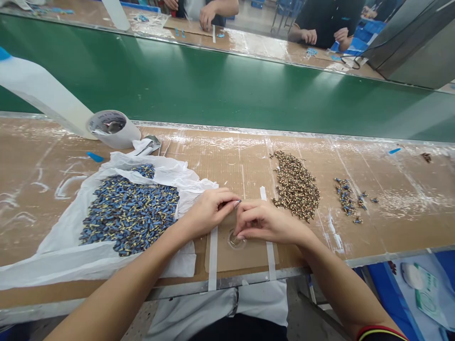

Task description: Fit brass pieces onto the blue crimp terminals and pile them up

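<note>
My left hand (209, 210) and my right hand (261, 221) meet at the middle of the cardboard-covered bench (227, 156), fingertips pinched together on a tiny part that I cannot make out. Below the right hand lies a small clear round dish (235, 240) set in the cardboard. To the left, a large heap of blue parts (130, 213) rests on a white plastic bag (71, 255). To the right sits a pile of brown-and-gold parts (296, 185), and farther right a small scatter of blue parts (346, 196).
A roll of tape (110, 128) stands at the back left beside a white sloped strip (39, 90). A green conveyor belt (227, 85) runs behind the bench. Other people's hands (208, 16) (309, 35) work at the far bench.
</note>
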